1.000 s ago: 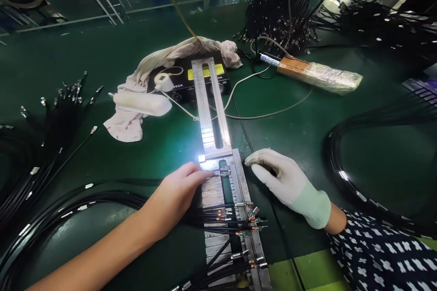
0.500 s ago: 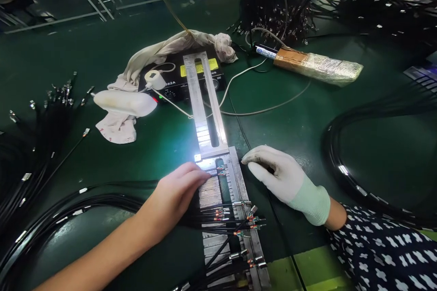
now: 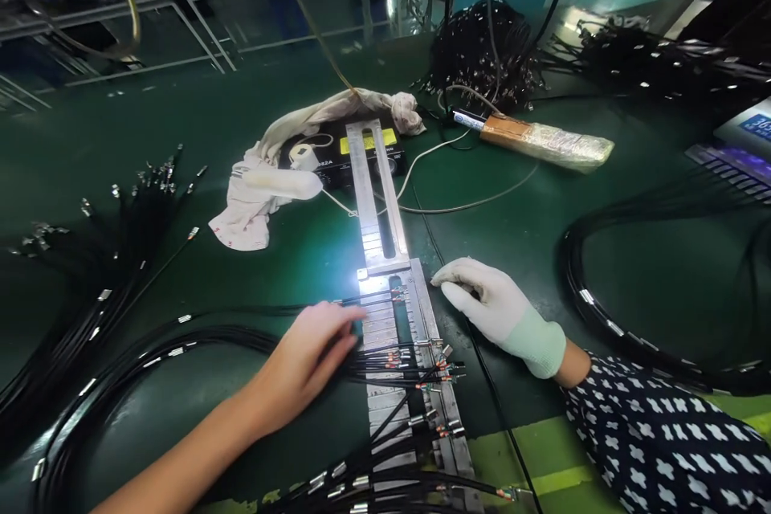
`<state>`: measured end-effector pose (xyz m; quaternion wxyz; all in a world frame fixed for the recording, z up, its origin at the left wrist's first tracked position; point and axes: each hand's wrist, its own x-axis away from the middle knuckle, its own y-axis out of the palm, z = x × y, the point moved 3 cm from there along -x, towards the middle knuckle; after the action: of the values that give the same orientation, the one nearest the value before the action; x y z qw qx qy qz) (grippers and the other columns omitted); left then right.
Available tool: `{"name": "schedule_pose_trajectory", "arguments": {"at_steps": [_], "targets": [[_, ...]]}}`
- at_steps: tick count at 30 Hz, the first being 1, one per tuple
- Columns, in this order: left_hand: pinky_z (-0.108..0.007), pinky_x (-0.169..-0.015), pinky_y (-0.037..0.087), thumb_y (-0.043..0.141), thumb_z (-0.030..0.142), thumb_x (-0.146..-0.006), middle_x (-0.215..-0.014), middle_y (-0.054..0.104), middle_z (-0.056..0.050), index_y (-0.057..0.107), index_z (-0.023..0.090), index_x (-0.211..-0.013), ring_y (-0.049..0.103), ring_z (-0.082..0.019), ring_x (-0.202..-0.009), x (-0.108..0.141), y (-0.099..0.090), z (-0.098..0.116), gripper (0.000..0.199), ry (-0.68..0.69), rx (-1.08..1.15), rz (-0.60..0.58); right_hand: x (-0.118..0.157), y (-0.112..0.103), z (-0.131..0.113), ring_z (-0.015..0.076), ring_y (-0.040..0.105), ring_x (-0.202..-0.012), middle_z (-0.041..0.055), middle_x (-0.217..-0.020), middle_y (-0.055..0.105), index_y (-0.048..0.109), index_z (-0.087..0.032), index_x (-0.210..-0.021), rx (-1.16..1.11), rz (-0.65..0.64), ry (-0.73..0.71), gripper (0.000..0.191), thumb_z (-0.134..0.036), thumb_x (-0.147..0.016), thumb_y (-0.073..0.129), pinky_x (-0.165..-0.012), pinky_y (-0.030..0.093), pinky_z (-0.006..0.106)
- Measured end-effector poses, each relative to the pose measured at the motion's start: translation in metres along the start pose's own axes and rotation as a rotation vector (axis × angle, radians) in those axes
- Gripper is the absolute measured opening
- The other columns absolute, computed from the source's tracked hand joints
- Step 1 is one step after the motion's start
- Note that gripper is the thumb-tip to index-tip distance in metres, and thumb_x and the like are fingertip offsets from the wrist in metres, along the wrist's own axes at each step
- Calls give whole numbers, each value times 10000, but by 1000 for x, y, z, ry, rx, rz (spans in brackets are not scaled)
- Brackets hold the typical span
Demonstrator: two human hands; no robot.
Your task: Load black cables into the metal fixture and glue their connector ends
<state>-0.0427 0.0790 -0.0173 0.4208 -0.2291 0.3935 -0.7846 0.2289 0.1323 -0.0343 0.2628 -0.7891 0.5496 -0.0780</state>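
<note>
A slotted metal fixture (image 3: 378,329) lies lengthwise on the green table, with black cables (image 3: 385,359) laid across it, their ends bare with coloured wires and metal connectors. My left hand (image 3: 310,357), bare, hovers at the fixture's left edge over the cables, its fingers apart and holding nothing visible. My right hand (image 3: 497,309), in a white glove, rests to the right of the fixture, thumb and fingers curved with a gap between the tips. A bright light shines at the fixture's upper part, below a slotted metal bar (image 3: 394,209).
Behind the bar sit a black box (image 3: 394,165) and a white cloth (image 3: 250,221). A wrapped tool (image 3: 542,140) lies at the back right. Cable bundles lie at left (image 3: 129,257), at right (image 3: 578,281) and at the back (image 3: 482,48).
My left hand has drawn back slightly from the upper cables, and its fingers have spread. The camera view has shifted. My right hand keeps about the same pose beside the fixture.
</note>
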Motion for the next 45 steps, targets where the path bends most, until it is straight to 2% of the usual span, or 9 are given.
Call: {"name": "schedule_pose_trajectory", "arguments": {"at_steps": [3, 6, 9, 14, 18, 21, 27, 31, 45], "targets": [[-298, -791, 427, 475, 289, -994, -993, 570, -26, 545, 234, -1074, 509, -186, -895, 29, -3, -2, 120, -93, -17, -82, 1, 0, -1, 183, 634, -929, 9, -993, 681, 678, -225, -966, 13, -3, 4, 161, -172, -946, 527, -842, 501, 338], [-273, -759, 440, 457, 314, -1001, -951, 558, -20, 563, 229, -971, 527, -173, -871, 52, -10, -10, 138, -179, 30, -146, 1, 1, -2, 182, 636, -923, 5, -989, 684, 679, -228, -958, 28, 1, 15, 161, -174, -945, 528, -834, 500, 336], [-241, -745, 453, 474, 314, -999, -920, 581, -7, 607, 236, -945, 567, -151, -854, 59, -19, -15, 163, -192, 123, -124, 0, 1, -2, 184, 639, -906, 7, -983, 683, 675, -226, -959, 32, 1, 22, 156, -179, -944, 527, -808, 501, 335], [-257, -780, 454, 507, 269, -986, -898, 624, -9, 622, 234, -1002, 578, -155, -855, 43, -26, -8, 121, -54, 3, 27, -1, 1, -2, 186, 640, -895, 10, -975, 685, 674, -221, -952, 42, 3, 23, 154, -177, -937, 528, -802, 500, 335], [-266, -767, 469, 445, 251, -1001, -928, 600, -32, 586, 211, -960, 568, -160, -859, 23, -18, -1, 152, -41, -34, 44, -1, 1, -3, 188, 639, -896, 16, -973, 686, 673, -221, -950, 49, 0, 16, 156, -178, -937, 524, -806, 501, 336], [-265, -745, 487, 442, 247, -996, -930, 596, -36, 578, 207, -1035, 575, -160, -842, 10, -9, -1, 147, -33, -19, 91, -2, 1, -4, 192, 636, -895, 22, -970, 684, 674, -218, -955, 53, -2, 14, 164, -173, -938, 517, -804, 502, 343], [-240, -764, 501, 505, 165, -971, -938, 620, -31, 624, 219, -1064, 598, -142, -867, -1, -3, -8, 160, 72, 40, 196, -1, 1, -4, 193, 632, -890, 24, -962, 681, 672, -217, -950, 49, -9, 13, 166, -162, -938, 516, -801, 501, 347], [-207, -730, 493, 502, 127, -966, -932, 626, -29, 655, 229, -1147, 608, -122, -835, -9, -5, -8, 257, 112, 40, 198, -2, 1, -4, 192, 629, -904, 22, -978, 674, 671, -223, -953, 29, -19, 21, 170, -168, -946, 510, -808, 498, 344], [-246, -738, 514, 463, 109, -958, -970, 639, -61, 621, 215, -1164, 612, -150, -858, -25, -8, 2, 281, 228, -121, 177, -4, 0, -5, 194, 622, -902, 23, -958, 671, 672, -221, -947, -21, -40, 28, 161, -168, -946, 520, -818, 500, 361]]}}
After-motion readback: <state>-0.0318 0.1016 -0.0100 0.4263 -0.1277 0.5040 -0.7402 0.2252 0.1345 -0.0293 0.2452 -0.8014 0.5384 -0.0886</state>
